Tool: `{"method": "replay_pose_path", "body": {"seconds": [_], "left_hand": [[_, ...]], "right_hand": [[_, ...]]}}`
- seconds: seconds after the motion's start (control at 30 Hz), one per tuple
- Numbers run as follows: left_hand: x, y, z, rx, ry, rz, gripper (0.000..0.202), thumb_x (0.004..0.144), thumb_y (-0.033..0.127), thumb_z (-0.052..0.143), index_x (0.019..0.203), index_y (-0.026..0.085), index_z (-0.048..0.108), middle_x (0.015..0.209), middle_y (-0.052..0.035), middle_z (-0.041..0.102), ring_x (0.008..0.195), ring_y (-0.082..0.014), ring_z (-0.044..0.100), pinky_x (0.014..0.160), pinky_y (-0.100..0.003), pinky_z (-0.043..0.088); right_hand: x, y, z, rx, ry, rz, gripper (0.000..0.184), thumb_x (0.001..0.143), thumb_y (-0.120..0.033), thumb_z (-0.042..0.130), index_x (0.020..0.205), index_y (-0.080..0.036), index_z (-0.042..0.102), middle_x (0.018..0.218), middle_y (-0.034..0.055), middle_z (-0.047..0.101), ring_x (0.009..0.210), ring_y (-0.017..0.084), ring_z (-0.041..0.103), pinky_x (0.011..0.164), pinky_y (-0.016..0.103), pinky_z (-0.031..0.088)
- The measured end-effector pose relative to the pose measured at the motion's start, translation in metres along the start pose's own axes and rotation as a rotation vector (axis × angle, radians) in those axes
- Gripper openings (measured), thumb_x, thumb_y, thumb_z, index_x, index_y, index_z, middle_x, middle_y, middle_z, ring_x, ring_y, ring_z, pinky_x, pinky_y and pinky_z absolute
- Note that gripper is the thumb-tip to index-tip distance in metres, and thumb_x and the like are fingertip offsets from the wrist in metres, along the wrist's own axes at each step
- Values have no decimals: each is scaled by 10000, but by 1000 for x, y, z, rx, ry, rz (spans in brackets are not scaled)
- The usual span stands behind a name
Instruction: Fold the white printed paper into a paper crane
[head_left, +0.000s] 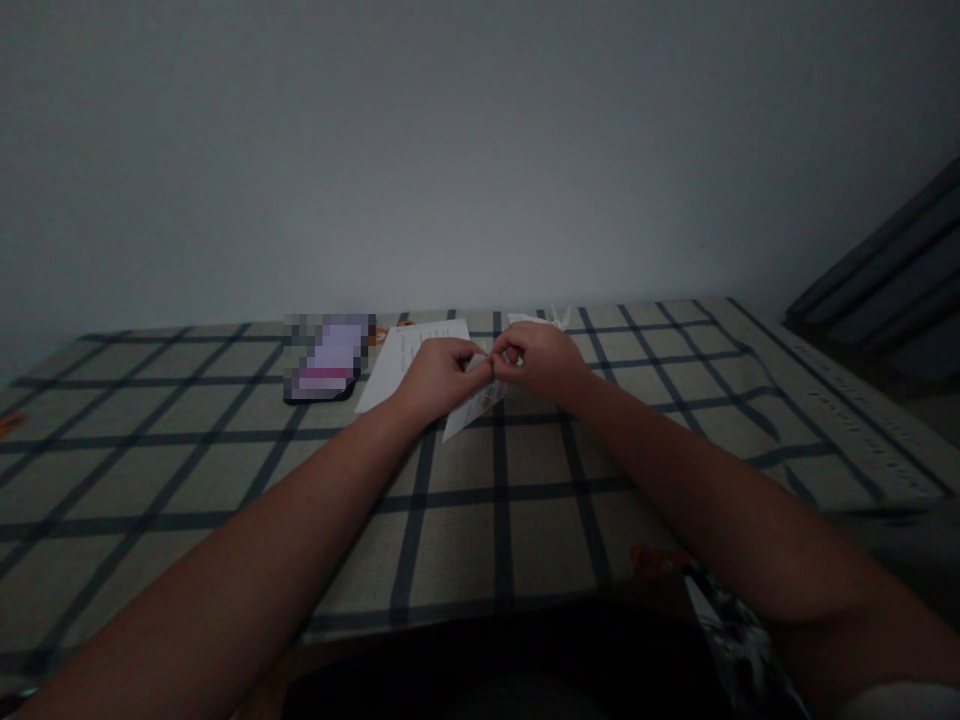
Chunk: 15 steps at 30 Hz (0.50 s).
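A piece of printed white paper (pixel 466 412) is pinched at its upper edge between my two hands, its lower corner pointing down toward the cloth. My left hand (pixel 439 378) is closed, thumb and index finger pressed together on the paper. My right hand (pixel 546 358) meets it fingertip to fingertip, also pinching, with the fingers curled. The hands hide much of the paper, so its full shape does not show. Just beyond my left hand lies a white sheet (pixel 386 370) with lines of print. Behind my right hand, a white pointed paper-like piece (pixel 559 318) is partly hidden.
A phone (pixel 330 355) with a lit, blurred screen lies left of the sheet. A checked tablecloth (pixel 502 540) covers the table, which meets a plain wall (pixel 480 160) at the back. Dark folded fabric (pixel 892 250) hangs at the right.
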<state>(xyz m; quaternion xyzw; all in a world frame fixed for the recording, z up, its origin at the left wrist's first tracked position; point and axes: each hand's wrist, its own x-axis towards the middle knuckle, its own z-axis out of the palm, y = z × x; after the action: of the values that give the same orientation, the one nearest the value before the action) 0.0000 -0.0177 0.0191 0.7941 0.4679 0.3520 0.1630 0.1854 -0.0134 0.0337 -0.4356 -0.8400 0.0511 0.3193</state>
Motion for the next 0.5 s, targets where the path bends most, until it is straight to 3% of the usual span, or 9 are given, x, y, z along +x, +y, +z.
{"method": "replay_pose_path", "body": {"seconds": [0.2, 0.5], "left_hand": [[0, -1, 0, -27, 17, 6, 297, 808, 394, 604, 674, 145, 696, 595, -9, 608, 580, -136, 515, 538, -261, 310], [2, -4, 0, -32, 7, -48, 262, 791, 368, 610, 716, 143, 722, 598, -19, 616, 570, -142, 500, 535, -271, 316]], "right_hand": [[3, 8, 3, 244, -54, 104, 203, 790, -300, 591, 805, -141, 717, 668, -6, 573, 618, 111, 475, 585, 250, 305], [1, 8, -1, -6, -45, -12, 196, 823, -324, 607, 861, -185, 741, 765, 18, 629, 740, 143, 512, 669, 271, 319]]}}
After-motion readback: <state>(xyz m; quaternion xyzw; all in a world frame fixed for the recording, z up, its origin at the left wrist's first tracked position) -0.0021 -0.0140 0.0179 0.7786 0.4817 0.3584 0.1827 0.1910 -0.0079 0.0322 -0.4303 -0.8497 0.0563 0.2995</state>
